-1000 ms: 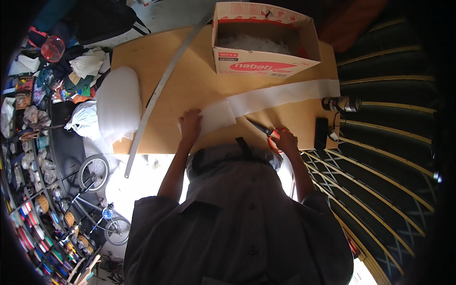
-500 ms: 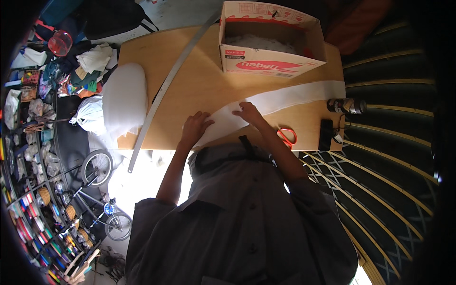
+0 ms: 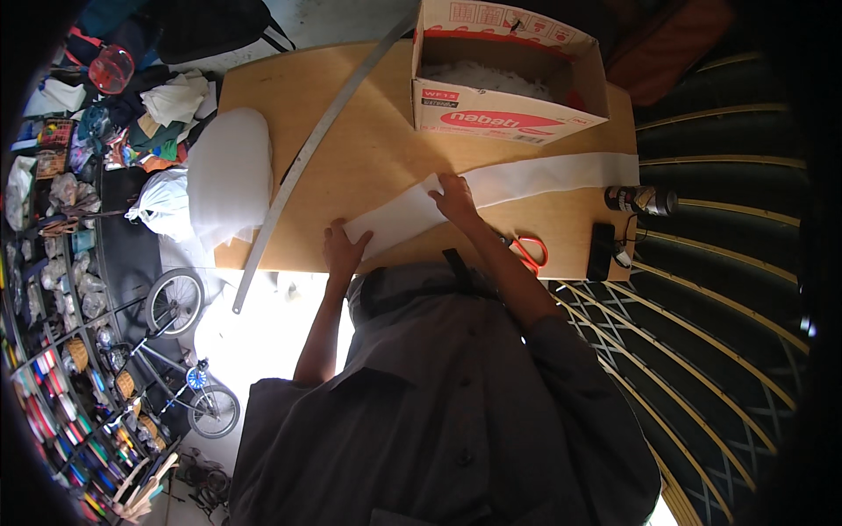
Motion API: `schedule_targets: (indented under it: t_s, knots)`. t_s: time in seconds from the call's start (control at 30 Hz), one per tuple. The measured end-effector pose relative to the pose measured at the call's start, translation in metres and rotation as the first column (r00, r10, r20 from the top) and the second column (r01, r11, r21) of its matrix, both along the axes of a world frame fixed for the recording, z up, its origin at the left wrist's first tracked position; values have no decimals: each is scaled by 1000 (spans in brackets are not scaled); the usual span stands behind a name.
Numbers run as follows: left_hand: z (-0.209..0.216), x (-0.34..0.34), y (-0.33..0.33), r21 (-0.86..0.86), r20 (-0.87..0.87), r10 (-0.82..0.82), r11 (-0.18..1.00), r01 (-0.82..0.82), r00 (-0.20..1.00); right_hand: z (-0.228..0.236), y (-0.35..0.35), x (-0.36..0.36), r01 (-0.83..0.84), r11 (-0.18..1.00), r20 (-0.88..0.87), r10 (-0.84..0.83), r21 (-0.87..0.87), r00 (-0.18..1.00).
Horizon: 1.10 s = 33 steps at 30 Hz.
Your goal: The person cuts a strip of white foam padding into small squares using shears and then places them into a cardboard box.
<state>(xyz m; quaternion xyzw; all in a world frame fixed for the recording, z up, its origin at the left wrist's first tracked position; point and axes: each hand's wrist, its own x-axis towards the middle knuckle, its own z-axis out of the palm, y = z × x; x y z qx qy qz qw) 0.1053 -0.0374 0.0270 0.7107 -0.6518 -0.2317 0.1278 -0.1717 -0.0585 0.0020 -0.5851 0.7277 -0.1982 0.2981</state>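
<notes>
A long white strip of thin sheet material (image 3: pixel 544 174) runs across the tabletop from the right edge toward my body. My left hand (image 3: pixel 345 252) rests at the strip's near left end, its thumb spread away from the fingers. Farther along, my right hand (image 3: pixel 456 202) has its fingers bent over the strip's far edge, pinching a small raised part of the sheet. Red-handled scissors (image 3: pixel 531 254) lie on the table beside my right forearm.
A long metal ruler (image 3: pixel 303 158) crosses the wooden table (image 3: pixel 368 140) at left, beside a stack of white sheets (image 3: pixel 230 175). An open cardboard box (image 3: pixel 509 114) holds whitish material. A dark can (image 3: pixel 640 200) and a phone (image 3: pixel 601 252) sit at right. A bicycle (image 3: pixel 189 368) stands at lower left.
My left hand has moved left and nearer to me, with its thumb spread wider. My right hand has shifted to the strip's far edge, where the sheet is now lifted slightly.
</notes>
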Motion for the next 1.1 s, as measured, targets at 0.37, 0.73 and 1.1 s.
schedule_targets:
  t_s: [0.37, 0.73, 1.1]
  knots:
    - [-24, 16, 12, 303, -457, 392, 912, -275, 798, 8, 4, -1, -79, 990, -16, 81, 113, 997]
    - [18, 36, 0, 58, -503, 290, 951, -303, 814, 22, 2, 21, -96, 988, -144, 113, 119, 983]
    - [123, -66, -21, 139, -772, 147, 988, -61, 619, 7, 0, 15, -55, 997, 134, 48, 45, 990]
